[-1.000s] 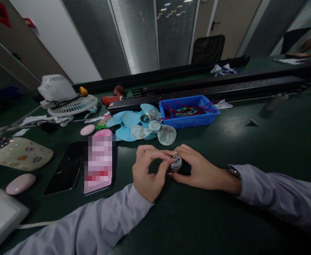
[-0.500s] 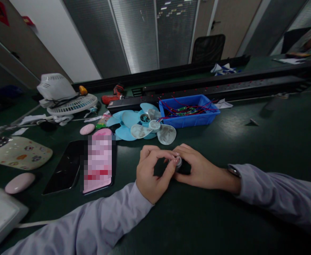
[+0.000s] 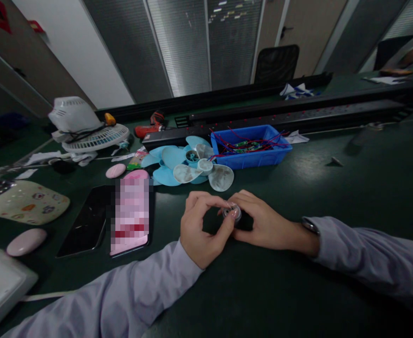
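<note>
A small round silver motor [image 3: 233, 212] sits on the dark green table between both hands. My right hand [image 3: 266, 223] wraps around it from the right, fingers curled on its body. My left hand [image 3: 201, 227] pinches at its top with thumb and fingertips. Most of the motor is hidden by the fingers. Both sleeves are pale lilac, and a watch shows at my right wrist [image 3: 311, 226].
Behind the hands lie pale blue and white fan blades [image 3: 188, 166] and a blue bin [image 3: 250, 146] of red wires. Two phones [image 3: 114, 218] lie to the left, with pink pads, a white fan head [image 3: 86, 129] and a red drill [image 3: 151, 126]. A black rail crosses the back.
My left fingers have shifted over the top of the motor, covering more of it. The right hand has kept its hold. Nothing else has moved.
</note>
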`<action>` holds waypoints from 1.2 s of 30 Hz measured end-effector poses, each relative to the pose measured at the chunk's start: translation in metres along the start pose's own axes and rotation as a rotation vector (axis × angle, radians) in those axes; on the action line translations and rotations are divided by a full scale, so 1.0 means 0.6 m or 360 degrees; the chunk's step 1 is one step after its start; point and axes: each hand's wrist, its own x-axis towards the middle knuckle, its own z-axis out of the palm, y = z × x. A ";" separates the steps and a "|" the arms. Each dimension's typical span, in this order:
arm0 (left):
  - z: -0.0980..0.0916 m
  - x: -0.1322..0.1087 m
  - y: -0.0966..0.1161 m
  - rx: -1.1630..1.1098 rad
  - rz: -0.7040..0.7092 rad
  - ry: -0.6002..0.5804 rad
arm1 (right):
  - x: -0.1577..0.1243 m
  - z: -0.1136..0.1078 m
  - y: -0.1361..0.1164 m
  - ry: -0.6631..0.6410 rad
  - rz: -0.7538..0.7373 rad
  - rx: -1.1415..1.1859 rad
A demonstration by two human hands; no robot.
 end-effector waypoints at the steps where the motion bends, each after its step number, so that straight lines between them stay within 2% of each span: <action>1: 0.001 -0.001 0.000 -0.0013 -0.0005 0.0014 | 0.000 0.000 0.000 0.0000 0.0000 -0.0004; 7: 0.006 -0.006 0.001 -0.0113 -0.0027 0.0187 | 0.002 -0.001 -0.003 0.0016 -0.0009 0.0018; 9: 0.007 -0.005 -0.002 -0.0113 -0.0110 0.0257 | 0.002 -0.001 -0.005 0.0032 -0.0008 0.0027; 12: 0.007 0.000 -0.016 0.0073 -0.0311 0.0294 | 0.002 -0.002 -0.008 0.0011 0.0017 0.0028; 17: 0.007 0.006 -0.040 0.0415 -0.0572 0.0194 | 0.002 -0.005 -0.009 -0.0008 0.0051 0.0026; 26: 0.004 -0.001 -0.042 0.0706 -0.0650 -0.0167 | 0.002 -0.005 -0.010 -0.0014 0.0062 0.0014; 31: 0.004 0.000 -0.045 0.0588 -0.0606 -0.0125 | 0.002 -0.004 -0.009 0.0006 0.0048 0.0013; 36: 0.005 0.006 -0.033 0.0138 -0.0472 0.0149 | 0.002 -0.003 -0.008 0.0010 0.0029 0.0022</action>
